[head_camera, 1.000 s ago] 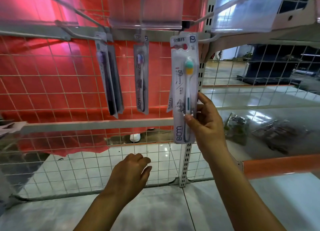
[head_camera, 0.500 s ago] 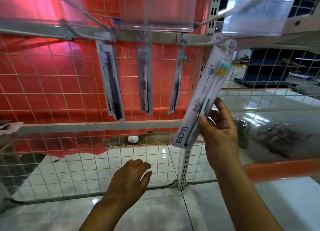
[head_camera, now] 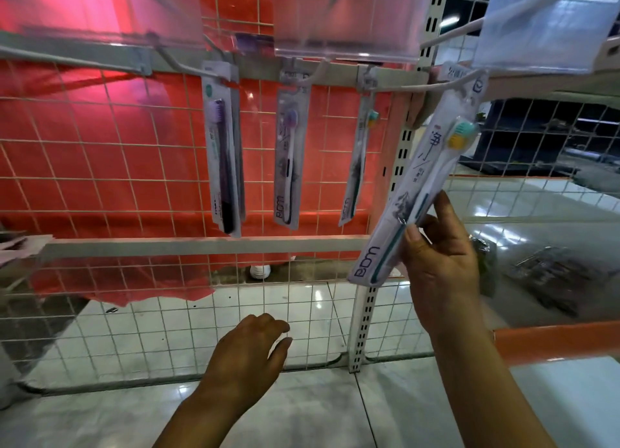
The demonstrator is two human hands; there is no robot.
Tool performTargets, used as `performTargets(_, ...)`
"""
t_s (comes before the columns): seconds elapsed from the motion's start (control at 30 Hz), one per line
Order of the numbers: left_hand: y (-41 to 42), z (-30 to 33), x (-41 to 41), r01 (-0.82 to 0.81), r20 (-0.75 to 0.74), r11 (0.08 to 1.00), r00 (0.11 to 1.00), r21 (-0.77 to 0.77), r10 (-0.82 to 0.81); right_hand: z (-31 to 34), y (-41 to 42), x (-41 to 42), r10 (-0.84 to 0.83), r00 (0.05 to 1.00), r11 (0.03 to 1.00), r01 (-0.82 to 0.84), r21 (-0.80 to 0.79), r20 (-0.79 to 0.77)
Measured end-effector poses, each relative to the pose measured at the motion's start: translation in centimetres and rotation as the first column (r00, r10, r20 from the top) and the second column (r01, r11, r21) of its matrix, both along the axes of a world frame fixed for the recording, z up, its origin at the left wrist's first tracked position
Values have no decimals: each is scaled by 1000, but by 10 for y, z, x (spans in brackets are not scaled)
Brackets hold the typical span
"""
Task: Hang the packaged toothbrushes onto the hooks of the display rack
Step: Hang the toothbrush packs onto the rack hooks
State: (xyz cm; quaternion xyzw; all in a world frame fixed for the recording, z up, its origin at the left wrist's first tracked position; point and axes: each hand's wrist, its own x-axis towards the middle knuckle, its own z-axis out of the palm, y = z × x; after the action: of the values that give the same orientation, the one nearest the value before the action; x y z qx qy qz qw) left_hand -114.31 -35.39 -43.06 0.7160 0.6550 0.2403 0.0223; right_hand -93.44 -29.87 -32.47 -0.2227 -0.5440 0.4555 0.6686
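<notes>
Right hand (head_camera: 443, 266) pinches the lower part of the toothbrush pack (head_camera: 422, 186), long axis tilted up-right toward the hook (head_camera: 436, 85); pack top sits at the hook, threading unclear. Left hand (head_camera: 248, 357) hangs loosely curled and empty, well below the hook.

A red cloth backdrop (head_camera: 84, 179) hangs beyond the wire grid panel (head_camera: 100, 330); glossy pale floor tiles (head_camera: 335, 410) (catching overhead light) lie below.

Rack hooks: three toothbrush packs (head_camera: 288, 159) hang side by side — left of the post (head_camera: 396, 179).
Fourth pack (head_camera: 416, 192): right of post, tilted.
</notes>
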Motion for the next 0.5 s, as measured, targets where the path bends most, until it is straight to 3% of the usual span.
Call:
performTargets(0.3,1,-4,-4,-6,-5,1000,1000,-17,6,-10,-3,-4,28,999,999,-29,45,19)
performTargets(0.5,0,-2,-2,-7,-10,1000,1000,-27,6,1,14,-13,-138,986,990,140,-13,97)
